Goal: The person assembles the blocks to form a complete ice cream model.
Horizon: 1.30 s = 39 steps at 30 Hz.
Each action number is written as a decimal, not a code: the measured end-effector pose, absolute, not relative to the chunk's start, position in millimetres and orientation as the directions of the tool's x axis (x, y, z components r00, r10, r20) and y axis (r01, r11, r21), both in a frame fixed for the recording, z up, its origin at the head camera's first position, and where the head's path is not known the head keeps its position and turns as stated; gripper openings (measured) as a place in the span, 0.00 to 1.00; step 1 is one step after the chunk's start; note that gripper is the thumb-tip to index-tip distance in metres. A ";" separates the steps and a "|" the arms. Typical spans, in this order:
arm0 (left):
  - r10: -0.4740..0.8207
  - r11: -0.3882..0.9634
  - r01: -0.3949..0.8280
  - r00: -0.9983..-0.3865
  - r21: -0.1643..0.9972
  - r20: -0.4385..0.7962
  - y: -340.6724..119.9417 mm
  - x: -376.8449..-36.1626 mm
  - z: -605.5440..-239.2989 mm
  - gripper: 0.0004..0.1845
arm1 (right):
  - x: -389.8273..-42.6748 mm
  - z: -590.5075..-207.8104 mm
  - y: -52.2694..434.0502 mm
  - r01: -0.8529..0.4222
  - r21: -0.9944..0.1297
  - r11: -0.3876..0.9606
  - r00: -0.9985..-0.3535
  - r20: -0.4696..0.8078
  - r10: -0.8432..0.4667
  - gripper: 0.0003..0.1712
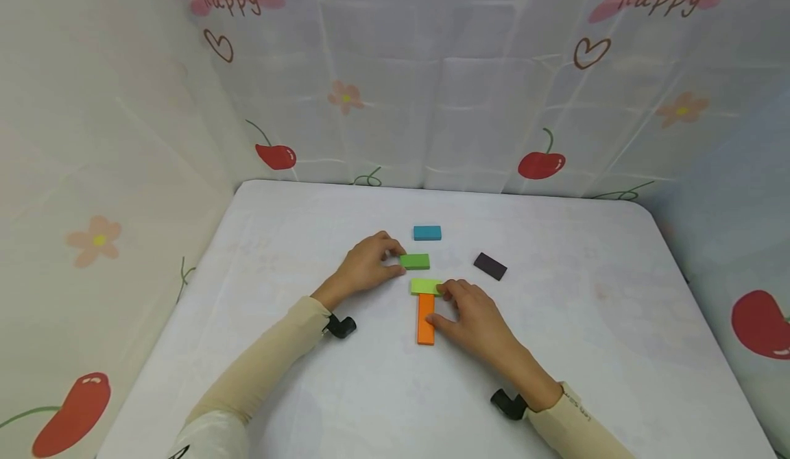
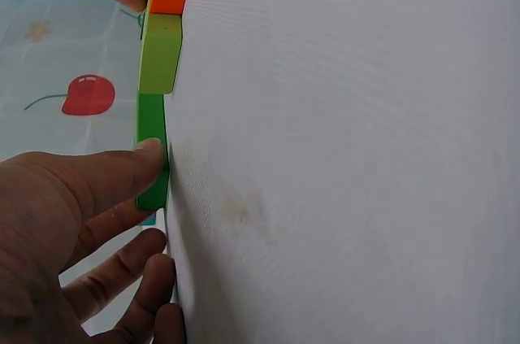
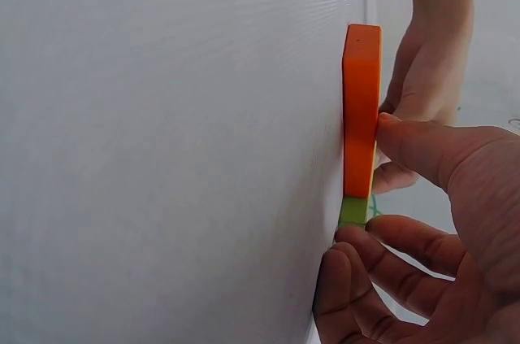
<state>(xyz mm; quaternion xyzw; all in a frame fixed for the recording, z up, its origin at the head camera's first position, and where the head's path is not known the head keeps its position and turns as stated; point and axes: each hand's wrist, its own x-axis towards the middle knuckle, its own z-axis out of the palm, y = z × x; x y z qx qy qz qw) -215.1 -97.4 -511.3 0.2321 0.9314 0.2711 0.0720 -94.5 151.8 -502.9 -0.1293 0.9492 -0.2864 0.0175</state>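
Our left hand (image 1: 369, 267) pinches the dark green block (image 1: 415, 261) by its left end, thumb and fingers curled on it; in the left wrist view the thumb (image 2: 122, 169) presses the block's (image 2: 152, 149) edge while it lies flat on the white counter (image 1: 592, 349). Just near of it lies the light green block (image 1: 426, 286), set crosswise, and the orange block (image 1: 426, 318) runs from it toward us, the two touching end to side like a T. Our right hand (image 1: 475, 318) rests on this pair: the thumb (image 3: 422, 149) presses the right side of the orange block (image 3: 361, 108), and the fingertips (image 3: 357, 238) touch the right end of the light green block (image 3: 353, 211). The fingers lie loosely bent, pressing rather than wrapping round.

Farther off, a blue block (image 1: 427, 232) lies just beyond the dark green one, apart from it. A dark purple block (image 1: 490, 266) lies to the right, tilted, well clear of our hands. A cherry-printed sheet (image 1: 432, 88) hangs behind and beside the counter.
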 end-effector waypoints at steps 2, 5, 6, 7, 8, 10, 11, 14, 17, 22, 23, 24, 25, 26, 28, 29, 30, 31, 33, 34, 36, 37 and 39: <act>0.475 0.745 0.395 -0.880 0.538 -0.012 -95.5 -214.4 -510.7 0.17 | -94.4 -502.7 151.8 -0.236 -0.548 0.802 -0.966 0.041 -0.256 0.26; 0.481 0.743 0.399 -0.876 0.537 -0.015 -92.7 -213.7 -509.7 0.17 | -94.4 -502.6 152.1 -0.236 -0.548 0.803 -0.966 0.040 -0.256 0.26; 0.482 0.744 0.400 -0.876 0.536 -0.015 -91.9 -213.6 -509.6 0.17 | -94.5 -502.6 152.1 -0.235 -0.549 0.802 -0.966 0.040 -0.255 0.26; 0.484 0.743 0.401 -0.875 0.536 -0.015 -91.3 -213.5 -509.4 0.17 | -94.6 -502.6 152.2 -0.234 -0.549 0.803 -0.966 0.039 -0.255 0.26; 0.484 0.743 0.401 -0.875 0.536 -0.017 -90.7 -213.4 -509.3 0.17 | -94.7 -502.7 152.3 -0.234 -0.549 0.803 -0.966 0.039 -0.254 0.26; 0.487 0.742 0.401 -0.873 0.537 -0.020 -89.9 -213.5 -509.2 0.16 | -94.7 -503.0 152.5 -0.234 -0.549 0.802 -0.966 0.040 -0.255 0.27; 0.487 0.741 0.402 -0.873 0.538 -0.020 -89.5 -213.4 -509.1 0.16 | -94.7 -503.2 152.6 -0.234 -0.549 0.802 -0.966 0.040 -0.255 0.27; 0.492 0.736 0.406 -0.870 0.541 -0.017 -88.6 -213.0 -508.8 0.16 | -94.8 -503.8 152.8 -0.238 -0.547 0.802 -0.965 0.043 -0.257 0.27; 0.506 0.724 0.419 -0.863 0.548 -0.010 -87.8 -212.5 -509.0 0.16 | -95.0 -503.7 153.0 -0.238 -0.545 0.804 -0.965 0.042 -0.258 0.27; 0.536 0.703 0.444 -0.844 0.555 -0.004 -86.5 -211.8 -509.3 0.17 | -95.1 -502.9 152.6 -0.233 -0.546 0.804 -0.966 0.036 -0.256 0.27; 0.542 0.701 0.449 -0.841 0.554 -0.003 -86.3 -211.9 -509.3 0.17 | -95.1 -502.9 152.6 -0.232 -0.548 0.804 -0.966 0.035 -0.255 0.27; 0.547 0.698 0.454 -0.837 0.553 -0.004 -86.4 -211.8 -509.1 0.18 | -95.1 -502.9 152.5 -0.231 -0.549 0.804 -0.967 0.034 -0.254 0.27; 0.554 0.697 0.459 -0.832 0.551 -0.008 -86.9 -212.1 -509.0 0.18 | -95.1 -502.9 152.4 -0.230 -0.550 0.803 -0.967 0.033 -0.254 0.27; 0.561 0.694 0.462 -0.828 0.552 -0.012 -87.6 -212.2 -508.7 0.18 | -95.0 -503.0 152.2 -0.228 -0.550 0.803 -0.967 0.032 -0.253 0.27; 0.573 0.687 0.465 -0.819 0.559 -0.023 -89.4 -212.7 -507.3 0.18 | -95.1 -503.3 152.0 -0.228 -0.551 0.803 -0.967 0.031 -0.253 0.27; 0.577 0.682 0.461 -0.816 0.567 -0.030 -90.4 -212.9 -506.4 0.18 | -95.2 -503.7 152.0 -0.228 -0.550 0.804 -0.967 0.031 -0.254 0.27; 0.581 0.677 0.458 -0.813 0.576 -0.038 -91.5 -213.2 -505.5 0.18 | -95.3 -504.1 152.0 -0.229 -0.547 0.805 -0.967 0.031 -0.254 0.27; 0.584 0.673 0.453 -0.811 0.584 -0.044 -92.4 -213.6 -504.8 0.18 | -95.3 -504.1 151.9 -0.229 -0.546 0.806 -0.967 0.030 -0.254 0.27; 0.587 0.664 0.445 -0.808 0.601 -0.050 -93.5 -214.2 -503.5 0.18 | -95.5 -504.2 151.8 -0.227 -0.543 0.809 -0.967 0.029 -0.252 0.27; 0.587 0.660 0.441 -0.808 0.608 -0.050 -93.9 -214.4 -503.2 0.17 | -95.6 -504.2 151.8 -0.226 -0.542 0.809 -0.967 0.028 -0.252 0.27; 0.584 0.656 0.439 -0.810 0.614 -0.045 -93.8 -214.7 -503.7 0.15 | -95.5 -503.8 151.5 -0.225 -0.543 0.809 -0.968 0.026 -0.251 0.27; 0.583 0.654 0.440 -0.811 0.616 -0.040 -93.3 -214.9 -504.0 0.14 | -95.4 -503.2 151.5 -0.223 -0.544 0.809 -0.968 0.024 -0.250 0.27; 0.580 0.655 0.444 -0.814 0.612 -0.030 -92.2 -215.2 -505.2 0.13 | -95.3 -502.9 151.9 -0.224 -0.545 0.808 -0.967 0.022 -0.253 0.27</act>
